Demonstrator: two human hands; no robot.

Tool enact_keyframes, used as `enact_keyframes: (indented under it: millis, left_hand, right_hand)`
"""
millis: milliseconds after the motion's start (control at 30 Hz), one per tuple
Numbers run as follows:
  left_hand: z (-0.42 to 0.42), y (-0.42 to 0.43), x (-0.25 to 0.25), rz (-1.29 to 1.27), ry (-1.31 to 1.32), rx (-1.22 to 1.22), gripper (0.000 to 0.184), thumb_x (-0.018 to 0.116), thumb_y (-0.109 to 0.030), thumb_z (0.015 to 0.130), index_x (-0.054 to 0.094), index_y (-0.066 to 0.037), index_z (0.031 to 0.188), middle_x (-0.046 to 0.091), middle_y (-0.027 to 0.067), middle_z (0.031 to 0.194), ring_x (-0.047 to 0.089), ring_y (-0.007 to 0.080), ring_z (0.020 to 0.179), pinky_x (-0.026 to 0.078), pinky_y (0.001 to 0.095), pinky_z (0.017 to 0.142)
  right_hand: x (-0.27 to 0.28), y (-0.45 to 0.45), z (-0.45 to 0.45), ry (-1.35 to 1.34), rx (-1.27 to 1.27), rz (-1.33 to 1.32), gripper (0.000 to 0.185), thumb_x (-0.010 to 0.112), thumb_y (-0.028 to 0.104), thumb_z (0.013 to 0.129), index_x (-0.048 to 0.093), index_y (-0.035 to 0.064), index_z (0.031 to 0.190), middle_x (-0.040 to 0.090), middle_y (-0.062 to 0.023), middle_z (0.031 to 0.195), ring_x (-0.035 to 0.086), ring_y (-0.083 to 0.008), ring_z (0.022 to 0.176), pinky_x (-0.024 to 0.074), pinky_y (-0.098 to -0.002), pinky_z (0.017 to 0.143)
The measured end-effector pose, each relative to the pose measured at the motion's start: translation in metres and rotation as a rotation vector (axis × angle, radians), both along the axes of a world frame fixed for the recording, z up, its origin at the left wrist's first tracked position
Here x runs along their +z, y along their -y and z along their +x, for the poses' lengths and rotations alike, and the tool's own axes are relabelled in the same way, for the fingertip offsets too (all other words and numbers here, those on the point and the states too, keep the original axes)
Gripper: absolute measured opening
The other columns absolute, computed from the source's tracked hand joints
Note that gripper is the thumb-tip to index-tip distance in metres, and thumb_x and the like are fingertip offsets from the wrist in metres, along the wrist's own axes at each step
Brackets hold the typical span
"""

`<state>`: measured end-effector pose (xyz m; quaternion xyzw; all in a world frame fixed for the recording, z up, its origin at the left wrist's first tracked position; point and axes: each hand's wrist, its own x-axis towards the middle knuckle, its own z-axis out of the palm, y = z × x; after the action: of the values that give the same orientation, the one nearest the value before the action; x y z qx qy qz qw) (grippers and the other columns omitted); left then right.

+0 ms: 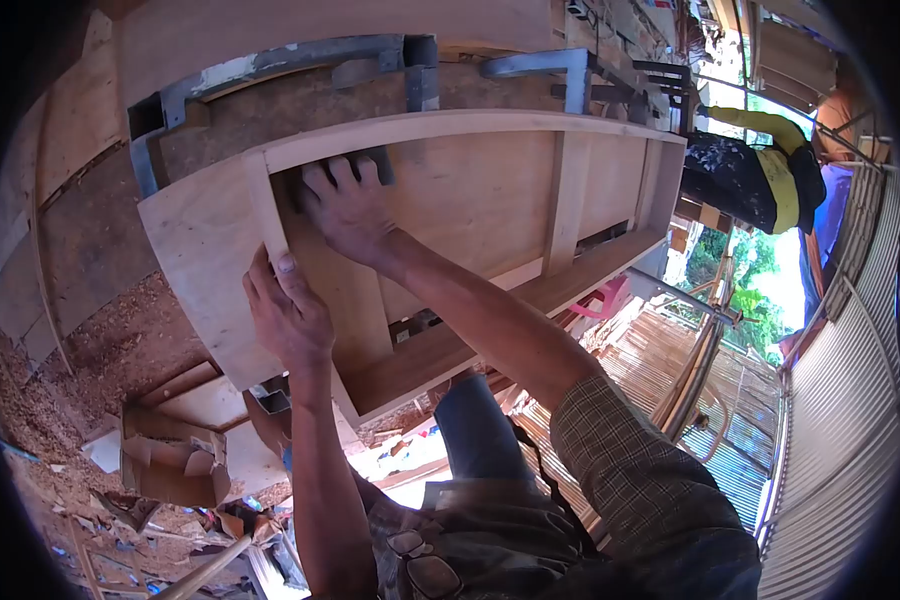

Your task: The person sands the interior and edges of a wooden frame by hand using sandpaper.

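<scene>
A long wooden frame (pixel 440 125) with a thin plywood panel and crosspieces lies before me. My left hand (pixel 292 312) is closed on its left end rail (pixel 265 200), the thumb on top and the fingers over the outer side. My right hand (pixel 350 212) reaches inside the frame, into the corner by that rail. Its fingers are bent and pressed down on a dark grey flat piece (pixel 381 165), which shows beyond the fingertips. The rest of that piece is hidden under the hand, and its kind is unclear.
Grey metal supports (pixel 290 62) stand beyond the frame. A torn cardboard box (pixel 175 465) lies at lower left among sawdust and scraps. At upper right is another person (pixel 760 170) in dark and yellow clothing. Corrugated sheeting (pixel 840 400) runs along the right side.
</scene>
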<state>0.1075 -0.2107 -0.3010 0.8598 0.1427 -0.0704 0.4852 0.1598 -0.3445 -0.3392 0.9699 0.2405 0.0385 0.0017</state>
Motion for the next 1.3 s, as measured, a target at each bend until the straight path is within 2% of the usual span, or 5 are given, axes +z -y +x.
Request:
enact_keyframes:
  millis: [233,633,900,1000,1300]
  left_hand:
    - [0.001,-0.002,0.006,0.011,-0.014,0.024,0.049,0.03,-0.038,0.096,0.048,0.001,0.118,0.054,0.0214,0.105,0.051,0.0388,0.099,0.041,0.0448,0.083]
    - [0.007,-0.009,0.013,-0.095,-0.092,0.041,0.049,0.03,-0.039,0.097,0.045,0.001,0.123,0.052,0.0208,0.109,0.052,0.0385,0.101,0.042,0.0432,0.084]
    - [0.001,-0.009,0.002,-0.074,-0.048,0.061,0.046,0.033,-0.038,0.096,0.046,-0.003,0.123,0.053,0.0178,0.102,0.052,0.0381,0.094,0.042,0.0449,0.081]
    - [-0.004,-0.008,0.004,-0.055,-0.081,0.025,0.046,0.033,-0.038,0.096,0.047,-0.004,0.123,0.053,0.0186,0.101,0.052,0.0387,0.094,0.042,0.046,0.081]
    - [-0.007,-0.006,-0.01,0.04,-0.012,0.002,0.045,0.036,-0.038,0.095,0.048,-0.005,0.122,0.053,0.0189,0.098,0.053,0.0393,0.09,0.043,0.0467,0.078]
  right_hand:
    - [0.048,0.088,-0.021,-0.236,-0.577,-0.297,0.048,0.05,0.009,0.074,0.049,0.0051,0.121,0.047,-0.0105,0.106,0.044,-0.028,0.098,0.0336,-0.0424,0.072]
    - [0.002,-0.014,0.002,-0.101,-0.041,-0.211,0.039,0.054,0.019,0.074,0.056,0.008,0.111,0.046,-0.0138,0.115,0.042,-0.0336,0.107,0.0357,-0.0449,0.078]
    - [0.051,0.083,-0.015,-0.339,-0.524,-0.414,0.045,0.053,0.01,0.073,0.05,0.002,0.117,0.047,-0.0145,0.109,0.045,-0.0326,0.102,0.0376,-0.0442,0.077]
    - [0.053,0.024,-0.018,-0.012,-0.164,-0.179,0.054,0.053,0.005,0.069,0.047,0.0023,0.122,0.046,-0.0136,0.113,0.045,-0.0317,0.098,0.0364,-0.0433,0.077]
    - [0.016,0.05,-0.009,-0.076,-0.209,-0.317,0.039,0.056,0.007,0.068,0.055,0.0086,0.107,0.049,-0.0116,0.106,0.045,-0.03,0.098,0.0363,-0.0435,0.076]
